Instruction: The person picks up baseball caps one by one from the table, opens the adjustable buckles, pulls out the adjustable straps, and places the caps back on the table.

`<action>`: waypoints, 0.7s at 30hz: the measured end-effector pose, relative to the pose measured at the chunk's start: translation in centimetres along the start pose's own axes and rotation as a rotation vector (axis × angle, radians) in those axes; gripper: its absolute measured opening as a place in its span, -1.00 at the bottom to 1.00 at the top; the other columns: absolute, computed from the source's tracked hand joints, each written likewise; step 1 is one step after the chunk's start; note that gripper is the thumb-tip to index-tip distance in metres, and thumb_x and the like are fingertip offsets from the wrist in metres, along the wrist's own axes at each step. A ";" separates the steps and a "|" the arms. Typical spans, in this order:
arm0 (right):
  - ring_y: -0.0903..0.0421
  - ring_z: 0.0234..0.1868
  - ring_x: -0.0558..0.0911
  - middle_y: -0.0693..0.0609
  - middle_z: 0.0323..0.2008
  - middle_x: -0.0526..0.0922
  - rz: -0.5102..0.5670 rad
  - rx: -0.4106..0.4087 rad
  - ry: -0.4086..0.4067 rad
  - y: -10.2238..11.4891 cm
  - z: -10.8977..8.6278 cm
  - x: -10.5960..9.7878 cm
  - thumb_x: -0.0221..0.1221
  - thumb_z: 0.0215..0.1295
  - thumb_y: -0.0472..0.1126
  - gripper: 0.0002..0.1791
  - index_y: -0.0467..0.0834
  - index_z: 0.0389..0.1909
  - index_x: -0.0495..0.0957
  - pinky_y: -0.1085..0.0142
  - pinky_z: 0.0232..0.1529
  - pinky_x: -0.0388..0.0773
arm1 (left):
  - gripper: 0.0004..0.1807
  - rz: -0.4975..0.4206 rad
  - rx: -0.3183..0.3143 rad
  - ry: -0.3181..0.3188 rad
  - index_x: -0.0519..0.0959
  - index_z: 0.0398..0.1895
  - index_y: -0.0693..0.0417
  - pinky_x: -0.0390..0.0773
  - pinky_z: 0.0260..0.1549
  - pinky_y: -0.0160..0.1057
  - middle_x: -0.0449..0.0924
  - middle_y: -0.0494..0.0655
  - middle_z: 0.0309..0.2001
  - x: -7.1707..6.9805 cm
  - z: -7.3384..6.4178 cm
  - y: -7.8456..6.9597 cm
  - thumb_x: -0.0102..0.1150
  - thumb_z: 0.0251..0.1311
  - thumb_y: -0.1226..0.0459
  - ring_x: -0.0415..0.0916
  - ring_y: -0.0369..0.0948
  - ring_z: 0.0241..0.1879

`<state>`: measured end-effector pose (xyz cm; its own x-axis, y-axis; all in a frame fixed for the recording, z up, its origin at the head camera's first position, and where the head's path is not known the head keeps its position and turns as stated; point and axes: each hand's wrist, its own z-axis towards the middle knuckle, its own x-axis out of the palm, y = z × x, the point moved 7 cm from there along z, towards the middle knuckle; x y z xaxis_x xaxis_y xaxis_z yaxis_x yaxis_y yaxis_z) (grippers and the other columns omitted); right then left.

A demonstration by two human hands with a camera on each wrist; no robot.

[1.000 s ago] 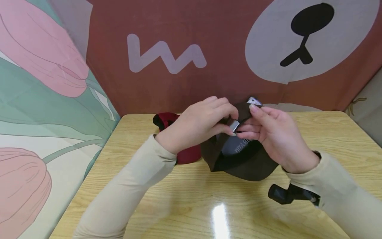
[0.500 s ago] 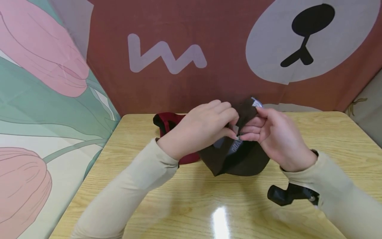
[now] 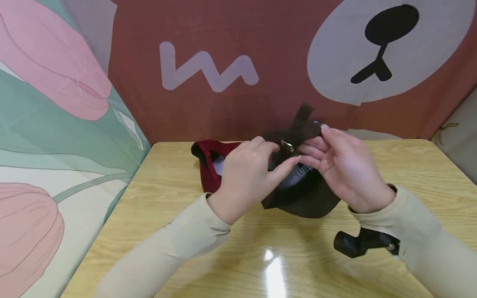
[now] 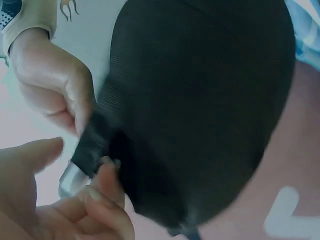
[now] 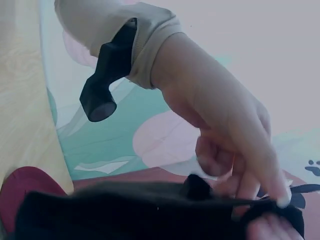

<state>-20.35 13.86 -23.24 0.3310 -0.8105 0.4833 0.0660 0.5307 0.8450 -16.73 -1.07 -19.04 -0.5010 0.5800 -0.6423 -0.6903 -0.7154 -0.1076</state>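
Note:
A dark cap is held up over the table, its inside with pale lettering facing me in the head view. My right hand pinches the cap's back edge between thumb and fingers. At the strap's shiny metal buckle is my left hand, thumb apart from the fingers. Above the buckle a dark strap end sticks up, blurred. In the left wrist view the cap's crown fills the middle, and fingertips touch beside the strap while the thumb stands off the buckle.
Behind my left hand a red cap lies on the wooden table. A black wrist camera mount juts from the right sleeve. A brown printed cloth hangs along the table's back edge, a flowered one at the left.
My left hand has spread its thumb from the buckle and shifted slightly left. The strap end has sprung up into view. The right hand keeps its pinch on the dark cap.

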 end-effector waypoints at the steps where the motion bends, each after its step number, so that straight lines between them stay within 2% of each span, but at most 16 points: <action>1: -0.04 0.06 0.63 -0.16 0.01 0.66 -0.050 -0.006 0.007 0.0 -0.1 0.2 -0.09 0.54 -0.13 -0.62 -0.30 0.15 0.45 0.16 0.01 0.56 | -0.67 -0.016 -0.030 0.019 0.67 -0.43 0.11 0.35 -0.64 -0.38 0.48 -0.13 -0.55 0.3 0.0 0.2 0.37 0.13 0.01 0.38 -0.25 -0.59; 4: 0.01 0.10 0.60 -0.06 -0.01 0.68 -0.180 -0.025 0.018 0.0 -0.3 0.6 -0.08 0.54 -0.10 -0.63 -0.21 0.13 0.52 0.17 0.08 0.50 | -0.71 -0.094 -0.146 0.054 0.65 -0.40 0.12 0.37 -0.59 -0.36 0.51 -0.12 -0.49 0.9 0.0 1.0 0.36 0.16 0.07 0.39 -0.24 -0.53; 7: 0.04 0.10 0.58 -0.02 -0.02 0.69 -0.239 -0.027 0.012 -0.2 -0.5 0.5 -0.07 0.54 -0.08 -0.65 -0.16 0.11 0.54 0.17 0.06 0.48 | -0.80 -0.208 -0.228 0.040 0.63 -0.35 0.15 0.41 -0.43 -0.31 0.55 -0.08 -0.39 1.2 -0.1 2.0 0.34 0.17 0.18 0.41 -0.19 -0.40; 10: 0.03 0.03 0.60 -0.04 -0.02 0.67 -0.245 -0.002 -0.011 -0.5 -0.5 0.2 -0.02 0.52 -0.08 -0.67 -0.17 0.08 0.56 0.21 0.00 0.51 | -0.82 -0.298 -0.232 0.010 0.60 -0.27 0.20 0.42 -0.21 -0.24 0.56 -0.03 -0.26 1.1 -0.1 2.4 0.30 0.21 0.25 0.40 -0.11 -0.24; 12: 0.02 -0.04 0.63 -0.07 -0.03 0.66 -0.251 0.015 -0.016 -0.8 -0.5 0.0 -0.01 0.51 -0.08 -0.67 -0.18 0.06 0.56 0.22 -0.04 0.54 | -0.83 -0.348 -0.218 0.004 0.57 -0.23 0.22 0.41 -0.14 -0.21 0.55 0.00 -0.21 1.1 0.0 2.5 0.27 0.25 0.27 0.39 -0.09 -0.19; 17: 0.02 -0.22 0.65 -0.11 -0.11 0.65 -0.270 0.045 0.009 -1.1 -0.5 -0.1 -0.02 0.52 -0.08 -0.66 -0.23 -0.04 0.60 0.23 -0.16 0.60 | -0.85 -0.484 -0.237 0.028 0.55 -0.22 0.23 0.40 -0.18 -0.23 0.53 0.00 -0.22 1.2 0.2 2.7 0.18 0.33 0.28 0.36 -0.09 -0.19; 21: 0.03 -0.27 0.66 -0.10 -0.15 0.66 -0.313 0.022 0.022 -0.9 -0.6 -0.1 -0.04 0.53 -0.09 -0.66 -0.25 -0.12 0.61 0.23 -0.19 0.61 | -0.87 -0.556 -0.262 0.031 0.56 -0.24 0.22 0.39 -0.20 -0.23 0.53 -0.01 -0.23 1.4 0.3 2.9 0.14 0.35 0.30 0.35 -0.10 -0.19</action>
<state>-19.91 13.61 -24.17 0.3184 -0.9280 0.1937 0.1473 0.2503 0.9569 -19.55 -2.24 -20.02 -0.0848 0.8850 -0.4578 -0.6910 -0.3833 -0.6129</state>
